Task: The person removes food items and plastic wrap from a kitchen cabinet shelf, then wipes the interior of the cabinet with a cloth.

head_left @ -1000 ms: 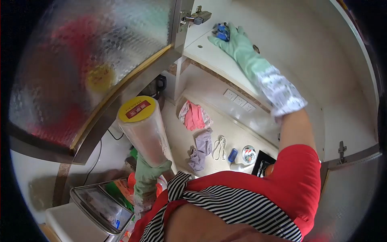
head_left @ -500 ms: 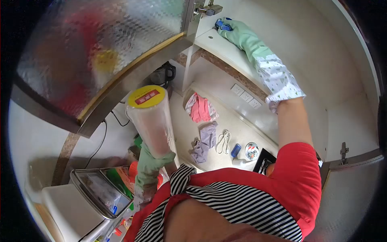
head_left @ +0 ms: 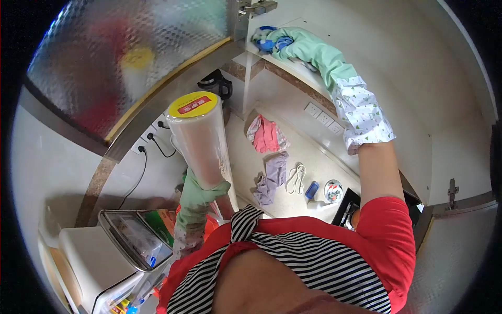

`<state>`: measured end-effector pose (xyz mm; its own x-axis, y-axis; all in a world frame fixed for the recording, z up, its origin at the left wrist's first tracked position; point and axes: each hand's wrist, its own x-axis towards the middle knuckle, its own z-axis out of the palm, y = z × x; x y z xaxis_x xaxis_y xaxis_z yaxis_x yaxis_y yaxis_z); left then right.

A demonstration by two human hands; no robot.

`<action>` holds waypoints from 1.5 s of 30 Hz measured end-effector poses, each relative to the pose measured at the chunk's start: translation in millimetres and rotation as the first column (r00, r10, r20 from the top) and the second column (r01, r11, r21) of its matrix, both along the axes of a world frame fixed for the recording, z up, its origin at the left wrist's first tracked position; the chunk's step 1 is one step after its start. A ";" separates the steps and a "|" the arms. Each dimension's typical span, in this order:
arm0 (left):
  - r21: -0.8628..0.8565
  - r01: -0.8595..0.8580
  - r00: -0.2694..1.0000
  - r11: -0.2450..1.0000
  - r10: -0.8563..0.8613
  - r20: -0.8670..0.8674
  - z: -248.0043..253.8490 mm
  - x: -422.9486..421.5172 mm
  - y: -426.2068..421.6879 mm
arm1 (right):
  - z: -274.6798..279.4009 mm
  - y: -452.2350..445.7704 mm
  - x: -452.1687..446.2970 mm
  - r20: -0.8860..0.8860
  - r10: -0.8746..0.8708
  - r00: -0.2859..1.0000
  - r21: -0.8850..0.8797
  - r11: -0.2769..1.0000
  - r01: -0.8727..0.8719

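Observation:
My left hand (head_left: pixel 206 192), in a pale green rubber glove, is wrapped round the lower part of a tall clear plastic container (head_left: pixel 201 141) and holds it up. A yellow lid (head_left: pixel 193 104) with a red label tops it. Up on the cabinet shelf (head_left: pixel 312 81), my right hand (head_left: pixel 296 43) wears a matching glove with a patterned cuff. Its fingers are closed on a crumpled blue cloth (head_left: pixel 266 45) at the shelf's left front edge. Part of the cloth is hidden by the glove.
An open textured-glass door (head_left: pixel 125 68) is at upper left. Pink gloves (head_left: pixel 265 135), a purple cloth (head_left: pixel 273 175), a coiled white cable (head_left: pixel 296 178) and a blue object (head_left: pixel 312 189) lie on the counter below. A black coffee pot (head_left: pixel 217 83) stands behind the container.
My right hand and the blue cloth have moved left and toward the shelf's front edge. The container in my left hand appears slightly higher, as the head view also shifts.

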<state>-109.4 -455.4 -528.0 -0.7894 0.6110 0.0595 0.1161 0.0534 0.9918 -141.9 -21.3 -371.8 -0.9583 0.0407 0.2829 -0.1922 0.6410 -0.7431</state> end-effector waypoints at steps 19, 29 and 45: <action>-0.020 0.009 0.990 1.000 -0.006 0.142 0.4 4.2 -3.7 | 45.1 112.6 175.9 0.126 -0.230 0.965 -0.441 0.858 0.262; -0.085 0.096 0.975 0.992 -0.077 0.207 22.9 6.0 10.3 | 50.8 83.4 134.9 -0.002 -0.870 0.493 0.624 0.384 0.681; 0.017 0.105 0.992 0.994 -0.106 0.070 -11.2 -14.6 12.4 | 17.8 -26.0 120.8 -0.005 -0.676 0.737 0.404 0.673 0.620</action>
